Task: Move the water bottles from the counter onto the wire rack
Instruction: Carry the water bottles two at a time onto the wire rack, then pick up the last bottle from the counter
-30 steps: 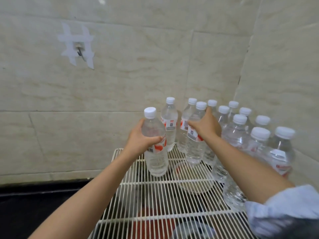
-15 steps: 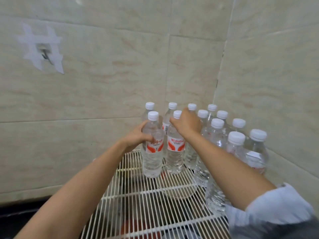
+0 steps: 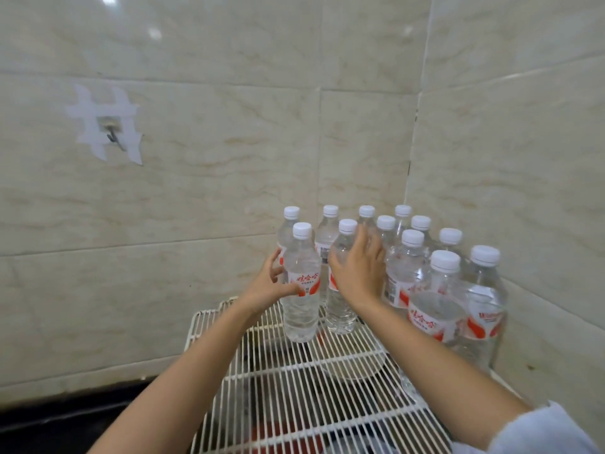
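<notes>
A white wire rack [image 3: 294, 388] fills the corner, with several clear water bottles with white caps and red labels standing at its back right. The front left bottle [image 3: 302, 309] stands upright on the rack; my left hand [image 3: 270, 286] wraps it from the left, thumb across its label. Beside it stands a second front bottle [image 3: 339, 309]. My right hand [image 3: 358, 270] rests against that bottle's right side with its fingers spread and pointing up, not closed around it. A nearer bottle [image 3: 435, 309] stands just right of my right forearm.
Tiled walls meet in a corner right behind the bottles. A hook fixed with white tape [image 3: 111, 132] sits on the left wall. A dark counter [image 3: 49, 424] lies at lower left. Under the rack show a pale bowl [image 3: 353, 368] and something red [image 3: 278, 434].
Both hands carried their bottles back against the group and set them on the rack. My right hand has loosened from a grip to spread fingers. The camera shifted.
</notes>
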{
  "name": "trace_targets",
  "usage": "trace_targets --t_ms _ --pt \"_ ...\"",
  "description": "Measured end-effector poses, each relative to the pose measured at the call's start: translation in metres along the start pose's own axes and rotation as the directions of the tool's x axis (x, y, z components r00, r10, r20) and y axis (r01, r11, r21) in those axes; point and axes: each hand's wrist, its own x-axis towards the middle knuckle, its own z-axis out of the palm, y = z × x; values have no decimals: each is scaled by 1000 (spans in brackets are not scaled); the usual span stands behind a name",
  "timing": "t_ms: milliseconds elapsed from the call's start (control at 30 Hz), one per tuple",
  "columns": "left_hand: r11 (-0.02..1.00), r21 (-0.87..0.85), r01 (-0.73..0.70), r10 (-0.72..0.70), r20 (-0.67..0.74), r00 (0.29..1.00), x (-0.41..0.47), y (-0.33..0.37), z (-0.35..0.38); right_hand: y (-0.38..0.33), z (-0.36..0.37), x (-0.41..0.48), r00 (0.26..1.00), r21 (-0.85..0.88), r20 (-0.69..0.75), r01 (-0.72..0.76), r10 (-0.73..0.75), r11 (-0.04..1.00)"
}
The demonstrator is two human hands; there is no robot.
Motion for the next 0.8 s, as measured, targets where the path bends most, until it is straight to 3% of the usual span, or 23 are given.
trace_targets --t_ms 100,200,267,333,467,633,800 --pt "997 67 37 -31 -81 996 -27 -10 -17 -3 7 -30 980 109 -89 189 -180 976" --pt "998 42 40 -30 -222 975 -75 -29 -49 -11 18 -58 876 161 -196 471 -440 867" --pt "998 -17 68 -70 -381 922 -123 -47 -72 -21 29 -74 819 208 -167 574 -549 792" --pt "994 -65 92 -112 -569 815 -178 -67 -94 -42 43 -92 784 295 -106 613 -612 733" --pt "975 -114 189 -196 -843 501 -293 -95 -126 -112 67 -135 705 441 82 608 -704 660" --pt "949 -175 262 -227 -957 183 -425 -95 -141 -198 83 -210 419 440 253 752 -872 490" --pt "932 -208 299 -196 -978 -68 -538 -88 -134 -257 90 -290 281 584 325 692 -903 426"
